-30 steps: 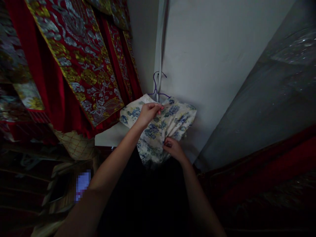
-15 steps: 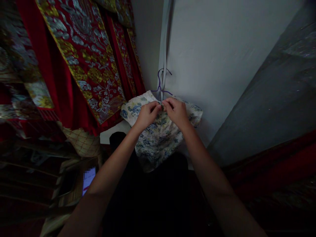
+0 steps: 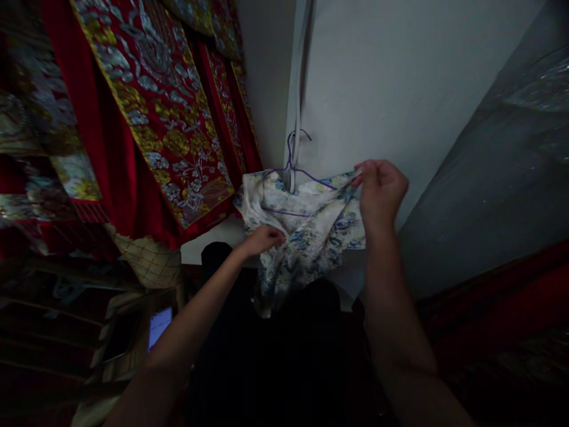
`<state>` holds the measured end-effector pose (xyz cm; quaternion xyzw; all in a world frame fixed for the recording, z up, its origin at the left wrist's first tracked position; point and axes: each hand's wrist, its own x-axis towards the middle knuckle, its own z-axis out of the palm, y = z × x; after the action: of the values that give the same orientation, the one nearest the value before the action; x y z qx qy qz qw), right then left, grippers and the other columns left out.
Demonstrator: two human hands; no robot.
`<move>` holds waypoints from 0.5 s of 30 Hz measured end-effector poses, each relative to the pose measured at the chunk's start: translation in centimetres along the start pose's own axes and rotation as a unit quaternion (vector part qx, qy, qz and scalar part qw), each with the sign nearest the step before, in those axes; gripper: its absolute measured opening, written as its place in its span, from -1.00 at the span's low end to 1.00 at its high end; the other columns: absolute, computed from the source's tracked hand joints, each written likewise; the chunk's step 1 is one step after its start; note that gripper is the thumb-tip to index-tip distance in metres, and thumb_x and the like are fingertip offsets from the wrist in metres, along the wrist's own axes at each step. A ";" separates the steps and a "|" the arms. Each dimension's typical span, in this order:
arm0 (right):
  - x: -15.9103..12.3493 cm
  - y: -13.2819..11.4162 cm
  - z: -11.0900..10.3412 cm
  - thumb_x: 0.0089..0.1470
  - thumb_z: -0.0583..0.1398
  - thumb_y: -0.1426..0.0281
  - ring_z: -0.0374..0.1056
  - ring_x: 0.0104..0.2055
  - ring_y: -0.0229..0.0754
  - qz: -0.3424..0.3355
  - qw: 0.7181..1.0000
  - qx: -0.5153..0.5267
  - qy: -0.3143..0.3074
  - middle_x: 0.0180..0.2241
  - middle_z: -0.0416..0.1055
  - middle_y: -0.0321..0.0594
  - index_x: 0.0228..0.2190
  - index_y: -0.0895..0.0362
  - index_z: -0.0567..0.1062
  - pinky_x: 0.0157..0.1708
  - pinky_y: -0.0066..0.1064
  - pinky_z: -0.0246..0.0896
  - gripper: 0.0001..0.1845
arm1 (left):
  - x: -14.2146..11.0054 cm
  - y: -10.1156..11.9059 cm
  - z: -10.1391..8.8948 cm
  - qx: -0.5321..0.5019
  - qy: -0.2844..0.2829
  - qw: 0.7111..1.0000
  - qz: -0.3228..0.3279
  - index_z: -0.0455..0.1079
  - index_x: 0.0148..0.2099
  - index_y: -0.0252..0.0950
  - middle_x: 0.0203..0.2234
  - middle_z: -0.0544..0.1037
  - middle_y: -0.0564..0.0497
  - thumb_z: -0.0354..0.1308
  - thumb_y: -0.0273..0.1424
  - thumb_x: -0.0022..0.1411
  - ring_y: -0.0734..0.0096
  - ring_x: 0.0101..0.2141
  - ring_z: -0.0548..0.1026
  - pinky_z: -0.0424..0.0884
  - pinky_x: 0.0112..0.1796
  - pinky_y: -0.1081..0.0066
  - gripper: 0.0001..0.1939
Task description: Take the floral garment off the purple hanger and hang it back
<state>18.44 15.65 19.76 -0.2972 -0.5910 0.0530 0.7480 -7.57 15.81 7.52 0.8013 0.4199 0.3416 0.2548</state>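
A white floral shirt (image 3: 306,237) with blue and yellow print is draped on a purple clothes hanger (image 3: 304,172). The neckline gapes, so part of the hanger's lower bar shows inside it. At the right shoulder edge, my right hand (image 3: 383,188) pinches the fabric and pulls it outward. Lower down, my left hand (image 3: 263,239) is closed at the front edge of the neckline, its fingertips on the cloth. The shirt's lower part falls in bunched folds toward my dark-clothed knees.
Red embroidered drapery (image 3: 178,142) hangs at the left. Below it a lit phone (image 3: 159,326) lies on a wooden surface beside a woven basket-like object (image 3: 151,255). A pale wall (image 3: 377,89) stands behind the hanger, and grey sheeting (image 3: 480,154) covers the right side.
Both hands were together at the collar. Now my right hand has moved right to the shoulder edge and my left hand down and slightly left. The neckline has spread open, exposing more hanger.
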 end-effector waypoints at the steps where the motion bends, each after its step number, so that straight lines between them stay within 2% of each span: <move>1: 0.1 0.3 -1.3 0.25 0.16 0.34 0.21 -0.55 -0.27 0.024 0.998 0.045 0.037 -0.61 0.28 -0.34 -0.43 0.15 0.50 -0.37 -0.34 0.19 -0.77 | 0.3 -0.1 -0.4 -0.015 0.014 1.000 -0.003 0.50 -0.32 -0.32 -0.48 0.57 -0.01 0.15 -0.27 0.23 0.34 -0.44 0.49 0.38 -0.35 0.40 -0.78; 3: -0.5 0.9 -3.5 0.20 0.21 0.33 0.22 -0.58 -0.25 0.114 0.971 0.180 0.108 -0.68 0.16 -0.41 -0.48 0.10 0.50 -0.33 -0.31 0.29 -0.78 | 1.3 0.0 -1.3 -0.049 0.109 0.993 -0.023 0.43 -0.16 -0.35 -0.35 0.58 -0.08 0.17 -0.14 0.27 0.31 -0.36 0.51 0.40 -0.29 0.38 -0.67; 5: -1.9 1.4 -5.2 0.18 0.22 0.32 0.34 -0.51 -0.20 0.213 0.921 0.305 0.118 -0.71 0.04 -0.47 -0.48 0.06 0.48 -0.18 -0.26 0.39 -0.80 | 2.6 0.3 -2.5 -0.061 0.258 0.963 -0.048 0.33 -0.04 -0.35 -0.26 0.56 -0.13 0.25 -0.06 0.22 0.26 -0.30 0.52 0.40 -0.24 0.34 -0.52; 7: -4.2 1.8 -6.2 0.17 0.19 0.36 0.47 -0.38 -0.17 0.274 0.872 0.387 0.121 -0.69 0.10 -0.46 -0.48 0.04 0.44 -0.07 -0.25 0.42 -0.83 | 4.1 0.5 -3.7 -0.049 0.383 0.921 -0.039 0.27 0.02 -0.32 -0.20 0.54 -0.15 0.34 -0.07 0.14 0.21 -0.23 0.52 0.39 -0.17 0.32 -0.43; 8: -5.5 2.0 -6.5 0.15 0.17 0.41 0.50 -0.32 -0.18 0.295 0.848 0.420 0.133 -0.66 0.19 -0.44 -0.48 0.04 0.42 -0.06 -0.27 0.44 -0.84 | 4.8 0.5 -4.3 -0.049 0.417 0.907 -0.020 0.28 0.01 -0.31 -0.18 0.54 -0.14 0.37 -0.12 0.12 0.20 -0.18 0.52 0.38 -0.14 0.32 -0.45; 11: -9.8 2.5 -6.5 0.02 0.11 0.57 0.50 -0.40 -0.31 0.369 0.762 0.493 0.202 -0.55 0.41 -0.44 -0.46 0.07 0.39 -0.21 -0.41 0.47 -0.84 | 6.7 0.2 -5.8 -0.161 0.424 0.891 0.026 0.42 -0.17 -0.30 -0.23 0.57 -0.07 0.35 -0.30 0.11 0.18 -0.10 0.50 0.36 -0.07 0.37 -0.72; 13: -12.0 2.9 -6.1 -0.03 0.09 0.64 0.43 -0.54 -0.38 0.424 0.709 0.507 0.246 -0.60 0.40 -0.50 -0.42 0.08 0.40 -0.33 -0.50 0.45 -0.78 | 7.3 -0.3 -6.3 -0.252 0.410 0.876 0.017 0.45 -0.31 -0.31 -0.33 0.58 -0.03 0.28 -0.35 0.14 0.19 -0.13 0.52 0.38 -0.09 0.38 -0.87; 15: -13.3 3.3 -5.5 0.00 0.07 0.64 0.36 -0.62 -0.40 0.470 0.672 0.509 0.260 -0.66 0.34 -0.55 -0.40 0.09 0.40 -0.38 -0.49 0.45 -0.77 | 7.3 -0.8 -6.6 -0.305 0.408 0.860 -0.002 0.46 -0.34 -0.32 -0.39 0.59 -0.01 0.22 -0.32 0.18 0.21 -0.19 0.54 0.42 -0.13 0.37 -0.84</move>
<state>20.47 10.54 6.07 -0.1108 -0.0357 0.6111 0.7830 -9.94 23.26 13.57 0.4712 0.3625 0.7487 0.2932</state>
